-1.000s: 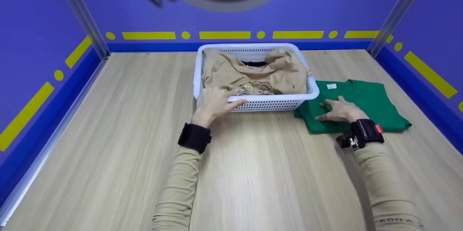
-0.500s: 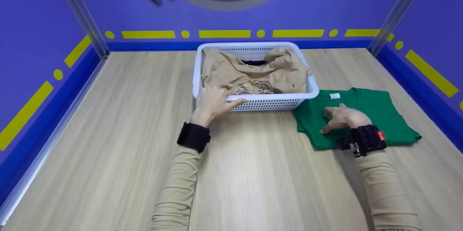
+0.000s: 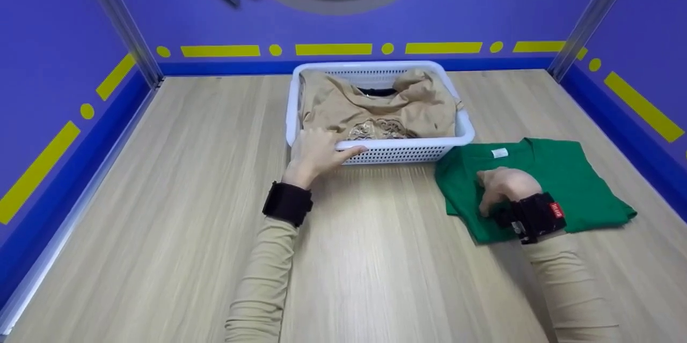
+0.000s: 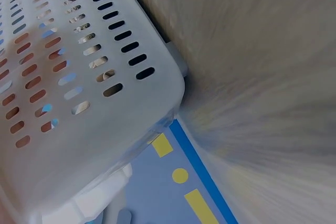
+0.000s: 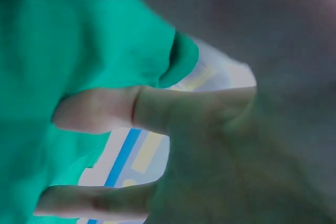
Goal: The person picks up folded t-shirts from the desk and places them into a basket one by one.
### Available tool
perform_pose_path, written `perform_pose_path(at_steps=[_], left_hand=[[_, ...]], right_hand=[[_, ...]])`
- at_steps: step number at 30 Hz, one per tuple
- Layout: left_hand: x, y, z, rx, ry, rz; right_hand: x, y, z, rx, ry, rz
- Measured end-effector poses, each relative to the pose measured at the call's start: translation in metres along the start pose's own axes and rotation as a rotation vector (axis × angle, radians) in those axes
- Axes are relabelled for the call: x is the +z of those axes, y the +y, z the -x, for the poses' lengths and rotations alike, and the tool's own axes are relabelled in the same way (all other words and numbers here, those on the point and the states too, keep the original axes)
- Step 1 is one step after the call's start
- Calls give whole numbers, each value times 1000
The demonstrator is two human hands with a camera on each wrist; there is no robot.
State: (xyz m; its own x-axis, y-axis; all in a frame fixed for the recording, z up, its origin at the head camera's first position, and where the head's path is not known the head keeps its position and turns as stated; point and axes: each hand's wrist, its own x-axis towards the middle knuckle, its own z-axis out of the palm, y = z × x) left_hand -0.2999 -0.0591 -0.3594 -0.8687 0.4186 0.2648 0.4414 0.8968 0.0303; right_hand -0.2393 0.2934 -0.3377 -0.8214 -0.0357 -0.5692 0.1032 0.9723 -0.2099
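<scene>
Near the back of the table stands a white plastic basket (image 3: 397,152) with slotted walls. My left hand (image 3: 314,152) grips its front-left rim, fingers over the edge and thumb along the front. In the left wrist view, the fingers show through the slots of the basket (image 4: 152,93). A folded green shirt (image 3: 569,182) with a white neck label lies right of the basket. My right hand (image 3: 507,187) rests on the shirt, fingers bent down at the wrist's front. In the right wrist view, outstretched fingers (image 5: 100,109) press their tips into the green cloth (image 5: 68,51).
A beige garment (image 3: 333,101) with a lacy patch fills the basket, with something dark (image 3: 377,92) behind its neckline. Purple-blue panels (image 3: 343,26) with yellow marks wall in the wooden table (image 3: 193,198) at the back and both sides.
My right hand and the green shirt have slid toward me, the shirt also slightly right. The right-hand fingers have drawn in more. My left hand and the basket have stayed put.
</scene>
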Motion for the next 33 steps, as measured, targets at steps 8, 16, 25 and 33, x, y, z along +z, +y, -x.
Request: perform_pose_path(at_steps=[8,16,25,33], left_hand=[[-10,6,0,18,-14,162],[-29,79,2,330,237,118],[11,174,10,566,-114,4],[27,198,12,416,-407,34]], right_hand=[[-2,-3,1,-9,-27,81],[-9,3,3,-17,-119,36],[-20,12,2,-69,-78,100],[-30,70,8,52,86,-5]])
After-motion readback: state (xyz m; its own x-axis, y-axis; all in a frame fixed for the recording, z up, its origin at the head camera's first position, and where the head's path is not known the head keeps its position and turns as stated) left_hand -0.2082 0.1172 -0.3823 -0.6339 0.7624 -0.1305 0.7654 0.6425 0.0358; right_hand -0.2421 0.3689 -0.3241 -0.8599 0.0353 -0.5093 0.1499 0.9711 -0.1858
